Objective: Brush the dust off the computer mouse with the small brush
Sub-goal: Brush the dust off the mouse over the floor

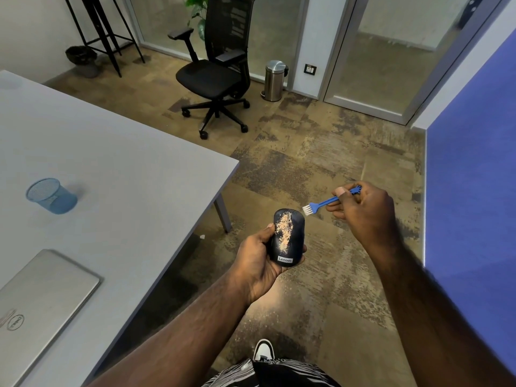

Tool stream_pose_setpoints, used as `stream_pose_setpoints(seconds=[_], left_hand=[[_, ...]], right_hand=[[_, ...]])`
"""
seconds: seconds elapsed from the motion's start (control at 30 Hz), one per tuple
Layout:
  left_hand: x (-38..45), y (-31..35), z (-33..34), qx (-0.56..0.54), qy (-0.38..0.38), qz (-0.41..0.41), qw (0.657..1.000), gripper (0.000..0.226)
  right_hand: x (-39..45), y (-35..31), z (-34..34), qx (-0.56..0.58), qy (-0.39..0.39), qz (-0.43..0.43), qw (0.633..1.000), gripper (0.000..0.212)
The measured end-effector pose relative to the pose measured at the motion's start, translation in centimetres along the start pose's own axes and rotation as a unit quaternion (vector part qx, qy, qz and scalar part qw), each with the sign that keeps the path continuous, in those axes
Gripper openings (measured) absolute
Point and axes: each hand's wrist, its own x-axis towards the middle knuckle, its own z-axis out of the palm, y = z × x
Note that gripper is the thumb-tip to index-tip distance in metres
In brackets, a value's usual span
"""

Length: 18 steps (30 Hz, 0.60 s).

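My left hand (258,256) holds a dark computer mouse (287,241) from below and the side, out over the floor beside the table corner. A streak of pale tan dust runs along the mouse's top. My right hand (365,208) pinches a small blue brush (328,201) by its handle. The white bristles point toward the mouse and hang just right of its far end, a short gap away and not touching.
A grey table (117,169) fills the left, bearing a blue mesh cup (51,195) and a closed silver laptop (42,300). A black office chair (220,68) and a steel bin (274,80) stand across the carpet. A blue partition (472,191) rises on the right.
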Motion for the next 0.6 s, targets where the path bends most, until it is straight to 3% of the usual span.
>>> stream_pose_setpoints(seconds=[0.1,0.23,0.37,0.5,0.6], left_hand=[[0.0,-0.1,0.0,0.004,-0.004,0.000,1.000,0.040],[-0.2,-0.3,0.1,0.007,-0.005,-0.004,1.000,0.038],[-0.2,-0.2,0.3,0.013,-0.007,-0.005,1.000,0.039],[-0.3,-0.2,0.3,0.015,-0.007,-0.006,1.000,0.042],[-0.4,-0.2,0.3,0.014,-0.006,-0.006,1.000,0.043]], right_hand=[[-0.1,-0.3,0.3,0.062,-0.032,0.027,0.997,0.012],[0.5,-0.1,0.8,-0.002,-0.010,0.028,1.000,0.011],[0.6,-0.7,1.0,0.048,-0.030,0.032,0.998,0.011],[0.9,-0.5,1.4,-0.036,-0.018,0.015,0.999,0.015],[0.9,-0.7,1.2,-0.010,-0.023,0.014,1.000,0.014]])
